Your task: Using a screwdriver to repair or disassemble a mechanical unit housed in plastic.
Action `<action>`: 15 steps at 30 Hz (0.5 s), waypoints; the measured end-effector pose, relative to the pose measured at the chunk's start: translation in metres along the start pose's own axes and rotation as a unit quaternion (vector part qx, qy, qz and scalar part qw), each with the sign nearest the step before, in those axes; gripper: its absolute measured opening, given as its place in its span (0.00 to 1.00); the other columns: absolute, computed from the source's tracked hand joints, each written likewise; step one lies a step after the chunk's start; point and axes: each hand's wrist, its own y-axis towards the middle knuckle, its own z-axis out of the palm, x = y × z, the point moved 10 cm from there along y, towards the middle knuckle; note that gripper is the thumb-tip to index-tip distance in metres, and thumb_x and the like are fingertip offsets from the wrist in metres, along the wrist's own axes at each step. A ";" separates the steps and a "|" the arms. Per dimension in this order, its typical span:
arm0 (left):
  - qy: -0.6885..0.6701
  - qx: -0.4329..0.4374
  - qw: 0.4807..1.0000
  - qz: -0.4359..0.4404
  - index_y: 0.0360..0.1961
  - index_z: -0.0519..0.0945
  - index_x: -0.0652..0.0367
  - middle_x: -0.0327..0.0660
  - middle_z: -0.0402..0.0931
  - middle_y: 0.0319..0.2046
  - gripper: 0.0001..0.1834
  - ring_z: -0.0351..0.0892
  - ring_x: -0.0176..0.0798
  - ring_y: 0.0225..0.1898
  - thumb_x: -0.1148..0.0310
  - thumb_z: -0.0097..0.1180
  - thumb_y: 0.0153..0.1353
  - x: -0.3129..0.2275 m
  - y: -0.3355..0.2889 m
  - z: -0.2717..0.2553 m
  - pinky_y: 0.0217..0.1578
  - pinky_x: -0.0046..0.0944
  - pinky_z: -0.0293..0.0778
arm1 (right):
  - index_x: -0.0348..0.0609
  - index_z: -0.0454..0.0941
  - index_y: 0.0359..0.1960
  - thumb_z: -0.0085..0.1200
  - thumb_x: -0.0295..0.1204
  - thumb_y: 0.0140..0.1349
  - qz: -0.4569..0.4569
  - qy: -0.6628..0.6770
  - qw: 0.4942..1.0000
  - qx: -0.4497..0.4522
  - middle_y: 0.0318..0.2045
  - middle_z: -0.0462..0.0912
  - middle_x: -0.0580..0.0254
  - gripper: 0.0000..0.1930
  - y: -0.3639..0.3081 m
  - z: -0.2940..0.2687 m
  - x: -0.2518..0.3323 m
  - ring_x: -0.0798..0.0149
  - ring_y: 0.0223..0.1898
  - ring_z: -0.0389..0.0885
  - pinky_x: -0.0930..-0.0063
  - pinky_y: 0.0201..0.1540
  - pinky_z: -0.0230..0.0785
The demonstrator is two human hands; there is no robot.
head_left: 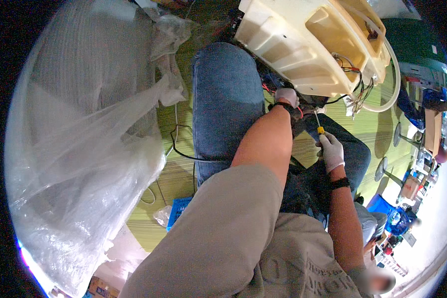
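Note:
My right hand [331,151], in a white glove, is closed around a screwdriver [321,130] with a yellow handle end. Its metal shaft points up at the underside of a big cream plastic shell [283,54]. Farther up and left, my gloved left hand [287,94] reaches in at the shell's lower edge, close to red and black wires. The fingers of that hand are mostly hidden. Loose wires [365,89] and a connector hang from the shell's right side, where a thick white hose [396,74] loops down.
A large sheet of clear plastic wrap [84,149] drapes over the left side. A black cable [196,159] runs by my left knee, above a blue crate [178,212]. Stands [382,169], boxes [432,130] and other people are at the right.

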 end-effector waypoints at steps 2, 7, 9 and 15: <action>-0.244 -0.165 0.946 -0.134 0.26 0.84 0.49 0.42 0.82 0.31 0.14 0.82 0.46 0.36 0.53 0.53 0.51 0.037 0.000 -0.009 0.29 0.52 0.73 | 0.36 0.75 0.49 0.54 0.35 0.61 0.036 -0.015 0.999 0.014 0.28 0.79 0.68 0.18 -0.006 -0.001 0.002 0.77 0.21 0.72 0.81 0.22 0.66; 0.082 0.039 0.989 -0.113 0.29 0.85 0.49 0.40 0.83 0.34 0.14 0.82 0.43 0.38 0.54 0.51 0.55 -0.132 -0.024 0.069 0.32 0.50 0.74 | 0.37 0.76 0.49 0.54 0.35 0.60 0.059 0.012 0.995 -0.074 0.26 0.79 0.68 0.19 0.001 -0.071 -0.049 0.77 0.20 0.72 0.82 0.22 0.65; 0.270 0.106 0.943 -0.166 0.34 0.85 0.47 0.37 0.82 0.41 0.14 0.81 0.41 0.43 0.58 0.47 0.59 -0.123 -0.051 0.008 0.37 0.46 0.75 | 0.37 0.76 0.49 0.54 0.35 0.60 0.026 0.050 0.997 -0.051 0.26 0.79 0.68 0.18 0.001 -0.052 -0.033 0.78 0.20 0.71 0.82 0.22 0.65; 0.423 0.027 0.891 -0.161 0.38 0.85 0.45 0.35 0.81 0.42 0.15 0.80 0.41 0.44 0.54 0.53 0.54 -0.165 -0.073 -0.041 0.40 0.44 0.74 | 0.35 0.76 0.48 0.55 0.35 0.60 0.063 0.015 0.997 -0.031 0.28 0.80 0.69 0.18 -0.002 -0.036 -0.021 0.77 0.25 0.73 0.83 0.27 0.67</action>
